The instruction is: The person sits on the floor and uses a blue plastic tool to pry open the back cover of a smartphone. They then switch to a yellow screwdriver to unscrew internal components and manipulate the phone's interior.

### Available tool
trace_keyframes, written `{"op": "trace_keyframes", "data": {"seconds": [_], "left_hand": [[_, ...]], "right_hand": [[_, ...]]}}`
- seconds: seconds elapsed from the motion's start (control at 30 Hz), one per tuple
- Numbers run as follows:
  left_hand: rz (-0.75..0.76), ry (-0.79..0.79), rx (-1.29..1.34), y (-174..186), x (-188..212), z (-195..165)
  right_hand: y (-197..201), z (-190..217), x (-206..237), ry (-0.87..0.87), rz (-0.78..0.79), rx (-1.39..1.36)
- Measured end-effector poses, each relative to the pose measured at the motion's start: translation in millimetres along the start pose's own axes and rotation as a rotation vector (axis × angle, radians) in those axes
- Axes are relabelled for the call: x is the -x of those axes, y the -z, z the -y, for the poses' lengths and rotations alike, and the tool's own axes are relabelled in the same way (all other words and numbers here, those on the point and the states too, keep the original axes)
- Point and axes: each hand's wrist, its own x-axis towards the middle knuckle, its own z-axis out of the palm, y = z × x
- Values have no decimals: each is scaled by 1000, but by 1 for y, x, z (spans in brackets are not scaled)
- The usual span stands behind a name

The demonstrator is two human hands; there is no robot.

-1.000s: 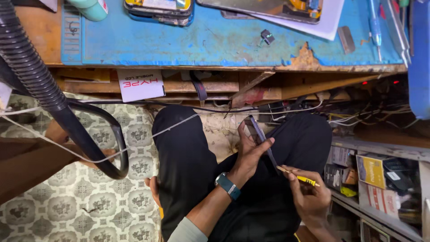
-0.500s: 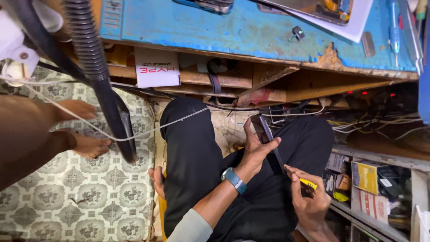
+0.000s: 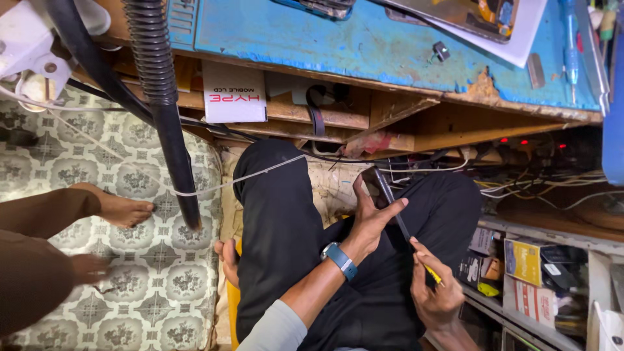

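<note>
two hands apart over the lap; left hand (image 3: 370,218) clamped on dark phone (image 3: 379,185); right hand (image 3: 434,296) pinching yellow-handled tool (image 3: 426,268) just beneath.

Bright, even daylight; sharp, wide-angle edge distortion.

phone (image 3: 380,188): glossy dark glass, probably
counter (image 3: 364,45): rough wood, chipped blue paint
trousers (image 3: 279,227): matt black cloth
hose (image 3: 153,58): ribbed black plastic
floor (image 3: 149,286): smooth patterned vinyl
</note>
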Motion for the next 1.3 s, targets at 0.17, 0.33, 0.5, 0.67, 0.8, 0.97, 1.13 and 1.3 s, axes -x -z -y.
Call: {"op": "trace_keyframes", "data": {"seconds": [0.17,0.33,0.5,0.67,0.8,0.97,1.13,1.3], "left_hand": [[-9,-47,-2,1,0,-3],[11,-53,-64,-1,6,4],[-64,79,66,3,6,3],[-43,-5,76,6,8,5],[36,-74,26,-2,10,14],[75,-178,-54,5,16,12],[10,-103,44,7,21,6],[-55,-183,-131,3,20,8]], "right_hand": [[-6,2,-8,36,-35,-74],[-15,2,-24,103,-25,-52],[-23,5,-34,110,-53,11],[-25,6,-38,146,-72,15],[-27,4,-46,183,-77,61],[-20,12,-35,-7,-72,47],[-21,12,-31,-76,-63,36],[-28,14,-29,-48,-94,76]]}}
